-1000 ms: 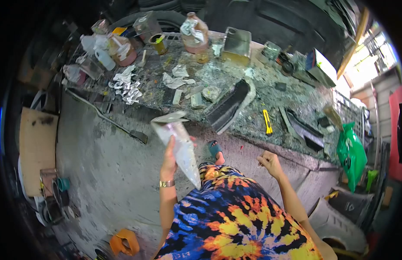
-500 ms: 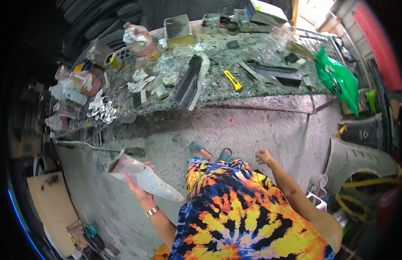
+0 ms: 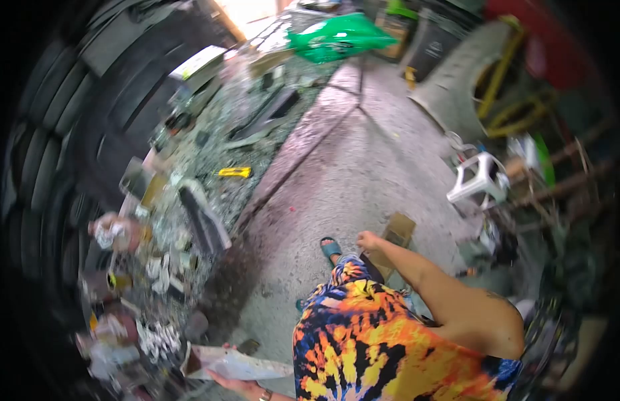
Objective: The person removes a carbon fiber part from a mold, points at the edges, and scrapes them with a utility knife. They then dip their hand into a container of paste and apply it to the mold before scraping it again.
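Note:
My left hand (image 3: pixel 237 385), at the bottom of the view, grips a pale grey, scuffed, tapering panel piece (image 3: pixel 246 364) from below, with its narrow end pointing right. My right hand (image 3: pixel 368 240) hangs in front of my body with its fingers curled and nothing seen in them. It appears just left of a brown cardboard box (image 3: pixel 398 232) that stands on the floor. On the workbench (image 3: pixel 256 157) lie a yellow utility knife (image 3: pixel 235 172) and two dark trim pieces, one (image 3: pixel 201 217) near the bench's front edge and the other (image 3: pixel 270 113) farther along.
A green plastic bag (image 3: pixel 340 37) sits at the bench's far end. To the right are a white plastic stool (image 3: pixel 480 179) and a grey fender (image 3: pixel 450 90) with yellow tape. Bottles, crumpled paper (image 3: pixel 159 341) and tins crowd the near left. Concrete floor (image 3: pixel 323 174) runs alongside the bench.
My view has swung to the right, so the bench now runs diagonally on the left and the stool and cardboard box show. My left hand still holds the panel piece, now lower in view.

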`<state>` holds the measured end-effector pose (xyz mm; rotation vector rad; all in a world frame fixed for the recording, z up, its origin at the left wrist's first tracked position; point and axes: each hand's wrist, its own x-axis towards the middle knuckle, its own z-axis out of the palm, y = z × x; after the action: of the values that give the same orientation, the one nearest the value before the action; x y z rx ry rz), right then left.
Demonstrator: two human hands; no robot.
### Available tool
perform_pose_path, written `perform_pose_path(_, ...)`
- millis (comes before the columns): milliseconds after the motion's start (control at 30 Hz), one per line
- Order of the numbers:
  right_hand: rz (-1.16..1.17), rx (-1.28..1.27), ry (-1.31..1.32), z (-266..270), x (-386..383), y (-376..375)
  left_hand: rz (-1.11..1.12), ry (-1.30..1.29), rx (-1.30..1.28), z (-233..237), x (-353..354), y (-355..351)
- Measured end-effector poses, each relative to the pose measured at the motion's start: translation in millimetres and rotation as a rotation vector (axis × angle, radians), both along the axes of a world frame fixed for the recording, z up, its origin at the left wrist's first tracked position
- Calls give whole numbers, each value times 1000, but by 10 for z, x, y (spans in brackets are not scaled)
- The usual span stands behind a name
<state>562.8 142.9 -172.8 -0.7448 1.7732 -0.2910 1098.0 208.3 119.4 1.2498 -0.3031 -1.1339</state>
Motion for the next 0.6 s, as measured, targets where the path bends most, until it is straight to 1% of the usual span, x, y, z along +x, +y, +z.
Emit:
perform_pose_path(33,-69,-19,-35,-15,140,95,-20,-81,61,223,-120,-46)
perform_pose_path(100,-120,-80,-109,106,383,348,-95,-116,63,146,104,-34)
perform_pose_path(167,-80,-236,-88,76,545,703,-191,-128,77,104,186,-112)
perform_pose_path(267,-280,-128,-93,186,689,1396,-368,-145,106,59,144,-243)
perform_pose_path(333,-482,-162,-92,119,822,1990,-485,-148,127,67,86,-314)
perform_pose_path(367,-534,-153,-90,22,865,2343,-539,-143,131,71,53,-348)
perform_pose_path(433,-462,-118,101,-228,927,3093,-654,-126,123,73,-56,-465)
perform_pose_path(500,-441,-60,174,-394,1060,3758,-753,-101,104,79,-246,-649)
perform_pose_path(533,-280,-55,291,-676,1217,4211,-803,-82,88,94,-326,-726)
perform_pose_path(567,-116,-38,411,-872,1379,4484,-855,-65,80,110,-399,-836)
perform_pose_path(600,-166,22,361,-632,1508,4599,-891,-51,62,125,-489,-904)
